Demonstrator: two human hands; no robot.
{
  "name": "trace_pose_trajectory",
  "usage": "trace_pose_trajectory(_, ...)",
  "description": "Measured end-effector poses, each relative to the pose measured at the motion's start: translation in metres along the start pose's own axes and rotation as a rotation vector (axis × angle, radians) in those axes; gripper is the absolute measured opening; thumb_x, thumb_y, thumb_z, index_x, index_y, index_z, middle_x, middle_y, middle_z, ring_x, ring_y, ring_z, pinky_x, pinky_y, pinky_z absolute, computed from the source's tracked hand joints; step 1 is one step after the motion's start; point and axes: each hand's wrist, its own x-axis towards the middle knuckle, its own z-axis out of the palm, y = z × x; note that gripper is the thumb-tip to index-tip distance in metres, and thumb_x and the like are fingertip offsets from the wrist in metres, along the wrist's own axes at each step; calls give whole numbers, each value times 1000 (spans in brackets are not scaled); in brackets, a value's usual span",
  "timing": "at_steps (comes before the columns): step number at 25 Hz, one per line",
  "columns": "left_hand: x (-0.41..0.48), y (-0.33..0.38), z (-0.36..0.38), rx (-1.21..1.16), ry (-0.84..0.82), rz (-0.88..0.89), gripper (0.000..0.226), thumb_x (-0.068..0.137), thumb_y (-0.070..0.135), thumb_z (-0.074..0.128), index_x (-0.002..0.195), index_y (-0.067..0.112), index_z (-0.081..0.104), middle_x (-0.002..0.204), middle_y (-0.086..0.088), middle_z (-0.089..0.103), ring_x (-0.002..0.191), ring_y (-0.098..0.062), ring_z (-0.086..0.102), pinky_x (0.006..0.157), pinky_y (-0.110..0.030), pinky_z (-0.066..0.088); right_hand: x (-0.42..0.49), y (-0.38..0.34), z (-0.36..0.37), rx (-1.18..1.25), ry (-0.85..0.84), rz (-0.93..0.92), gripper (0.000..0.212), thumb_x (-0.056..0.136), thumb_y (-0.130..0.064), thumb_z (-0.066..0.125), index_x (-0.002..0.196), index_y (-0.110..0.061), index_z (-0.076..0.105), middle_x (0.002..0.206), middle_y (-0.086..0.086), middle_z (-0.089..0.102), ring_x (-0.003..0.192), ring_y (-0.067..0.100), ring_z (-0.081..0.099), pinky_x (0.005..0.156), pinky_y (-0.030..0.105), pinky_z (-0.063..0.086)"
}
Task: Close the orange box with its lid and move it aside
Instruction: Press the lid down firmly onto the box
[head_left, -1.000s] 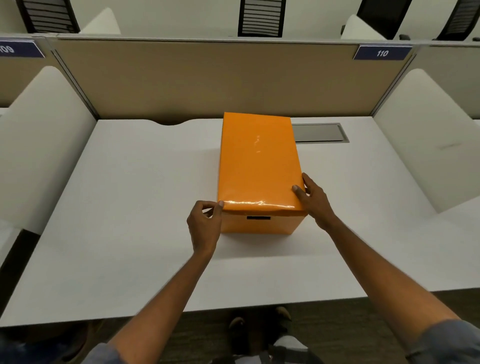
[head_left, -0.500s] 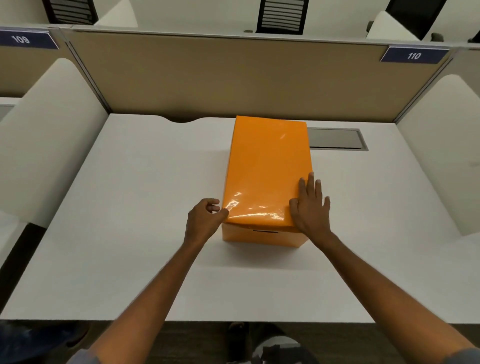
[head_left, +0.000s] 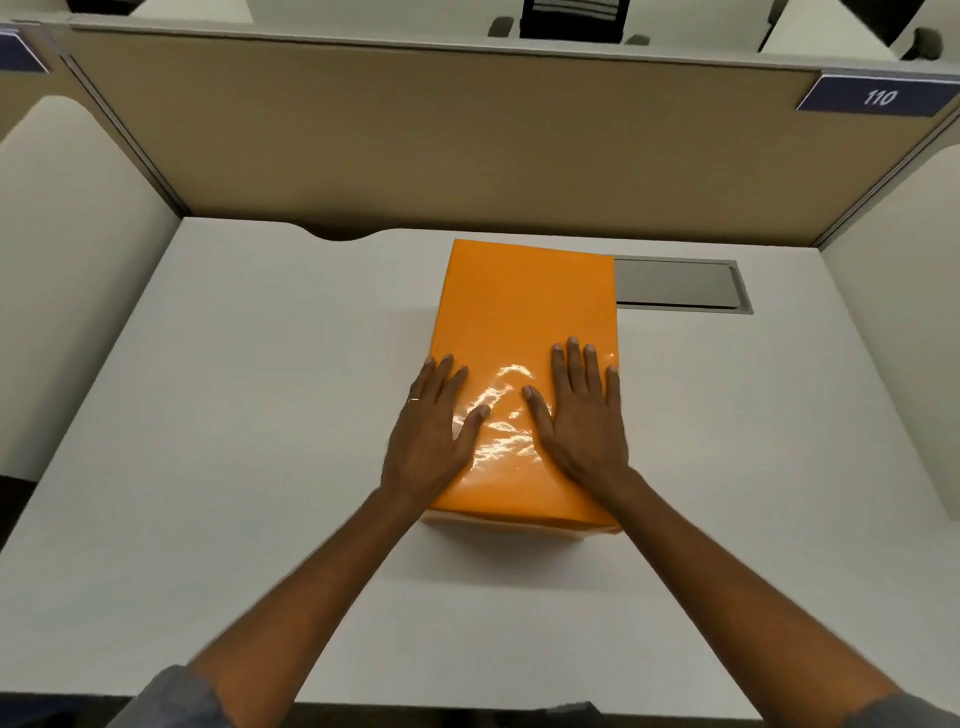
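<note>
The orange box stands in the middle of the white desk with its glossy orange lid (head_left: 524, 306) sitting on top. Only a thin strip of the box's front wall (head_left: 519, 529) shows below the lid's near edge. My left hand (head_left: 428, 434) lies flat on the lid's near left part, fingers spread, with its outer side over the left edge. My right hand (head_left: 582, 415) lies flat on the lid's near right part, fingers pointing away from me. Neither hand grips anything.
The white desk (head_left: 234, 441) is bounded by a tan partition (head_left: 441, 145) at the back and white side panels (head_left: 67, 260) left and right. A grey cable hatch (head_left: 680, 285) is set in the desk just right of the box's far end.
Both hands left the lid's near corners and came up onto its top. The right hand laid flat first, then the left opened flat. The camera tilted closer over the box.
</note>
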Motion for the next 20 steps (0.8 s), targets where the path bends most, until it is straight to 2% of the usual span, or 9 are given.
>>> trace_pose_trajectory(3,17,3,-1,116,112,40,50,99,50,45,137,19,52,150,-5,50,141,-28,45,122,-49,31,13,1,-7,29,61,13,78,99,-68,24,160,-20,24,172,5,17,159,28,16,128,53,14)
trace_pose_trajectory(4,30,5,-5,119,122,39,47,99,47,46,134,17,53,145,-7,53,136,-30,49,121,-50,33,24,3,-13,44,92,15,76,99,-68,25,158,-20,29,171,6,20,157,28,20,126,53,14)
trace_pose_trajectory(7,86,18,-10,161,56,84,48,103,38,42,144,12,47,155,-12,45,145,-32,39,124,-51,26,81,22,-29,57,113,29,77,103,-63,24,163,-16,14,173,5,4,161,27,1,128,51,-1)
trace_pose_trajectory(10,147,32,-9,216,-8,140,54,107,38,33,154,11,36,165,-11,31,155,-29,23,128,-48,12,145,41,-41,88,56,33,77,105,-57,26,163,-10,7,173,9,-1,160,28,-6,130,52,5)
trace_pose_trajectory(12,184,39,-9,266,-39,164,58,107,40,28,157,10,29,167,-11,26,157,-28,16,128,-47,9,172,50,-42,103,15,11,78,105,-56,28,163,-7,7,173,11,1,160,30,-4,130,51,9)
trace_pose_trajectory(14,216,43,-9,335,-52,184,60,107,41,27,156,7,29,165,-13,31,156,-29,21,127,-47,12,184,57,-39,147,8,-12,80,105,-56,31,162,-5,8,173,12,3,160,30,-4,130,49,11)
trace_pose_trajectory(18,238,38,-1,280,10,147,55,106,40,31,145,6,49,148,-15,54,136,-32,51,119,-46,32,188,61,-28,187,18,-8,82,103,-59,32,162,-5,12,172,12,11,160,30,0,129,46,13)
trace_pose_trajectory(20,235,35,8,243,63,151,54,104,41,34,142,7,52,144,-13,55,131,-29,52,114,-43,39,189,63,-25,192,14,-12,82,103,-59,33,162,-6,14,172,11,13,160,30,1,128,46,14)
